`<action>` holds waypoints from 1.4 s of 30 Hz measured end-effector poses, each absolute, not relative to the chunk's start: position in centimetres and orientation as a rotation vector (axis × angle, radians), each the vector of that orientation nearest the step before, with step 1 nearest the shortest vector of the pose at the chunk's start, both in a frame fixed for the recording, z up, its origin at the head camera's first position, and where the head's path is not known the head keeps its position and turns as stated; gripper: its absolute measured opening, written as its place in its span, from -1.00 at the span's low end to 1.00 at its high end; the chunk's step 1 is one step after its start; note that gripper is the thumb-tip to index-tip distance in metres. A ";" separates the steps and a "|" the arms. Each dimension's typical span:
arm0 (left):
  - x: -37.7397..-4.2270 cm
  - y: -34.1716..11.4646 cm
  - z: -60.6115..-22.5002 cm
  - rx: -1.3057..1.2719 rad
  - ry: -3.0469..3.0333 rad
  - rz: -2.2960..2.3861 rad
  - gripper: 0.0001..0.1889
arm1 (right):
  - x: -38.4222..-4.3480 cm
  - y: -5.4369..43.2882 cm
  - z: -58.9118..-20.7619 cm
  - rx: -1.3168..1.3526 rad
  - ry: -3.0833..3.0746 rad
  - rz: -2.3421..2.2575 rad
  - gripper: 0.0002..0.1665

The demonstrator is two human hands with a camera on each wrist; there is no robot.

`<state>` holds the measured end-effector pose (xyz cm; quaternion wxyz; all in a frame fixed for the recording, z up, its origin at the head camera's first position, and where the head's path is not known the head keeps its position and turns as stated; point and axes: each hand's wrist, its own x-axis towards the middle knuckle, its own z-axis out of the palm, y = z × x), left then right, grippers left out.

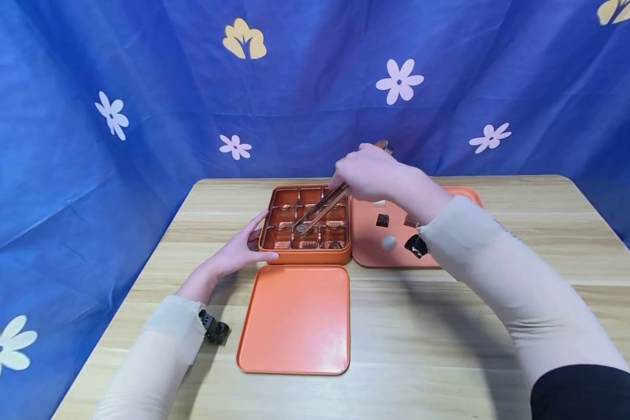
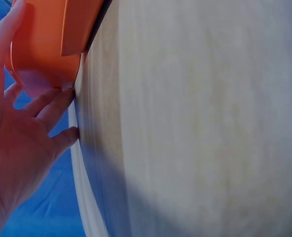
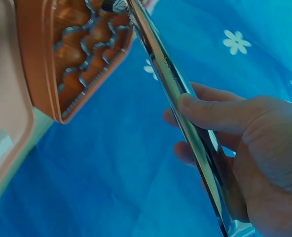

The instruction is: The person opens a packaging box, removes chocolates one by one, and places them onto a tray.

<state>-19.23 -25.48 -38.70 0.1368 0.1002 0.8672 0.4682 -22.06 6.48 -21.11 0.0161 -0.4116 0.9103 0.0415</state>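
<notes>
My right hand [image 1: 370, 172] grips long metal tongs [image 3: 173, 89], thumb along one arm and fingers behind. The tongs [image 1: 322, 207] slant down to the left over the middle of an orange box [image 1: 304, 256] with a brown divided insert. At their tips, a dark chocolate [image 3: 115, 5] with pale lines shows in the right wrist view. Another dark chocolate [image 1: 335, 245] sits in the front right compartment. My left hand [image 1: 236, 251] rests against the box's left side, thumb on the front rim; in the left wrist view its fingers [image 2: 50, 106] are spread at the box's lower edge.
Right of the box lies a pink tray [image 1: 364, 248] with several pieces, among them a dark square one [image 1: 382, 220] and a whitish round one [image 1: 389, 242]. An orange lid [image 1: 296, 318] lies in front of the box. Behind the wooden table [image 1: 399, 361] hangs a blue curtain [image 1: 315, 111].
</notes>
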 end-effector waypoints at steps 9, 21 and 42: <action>-19.1 -25.9 -38.8 0.284 2.527 1.342 0.13 | -21.2 10.4 -20.3 -1.223 2.893 0.162 -0.65; -18.8 -26.0 -38.8 0.274 2.507 1.364 0.14 | -18.5 18.3 -22.4 -1.288 3.059 0.190 -0.59; -19.2 -25.7 -39.0 0.283 2.482 1.386 0.13 | -17.3 25.9 -27.3 -1.063 3.076 0.161 -0.61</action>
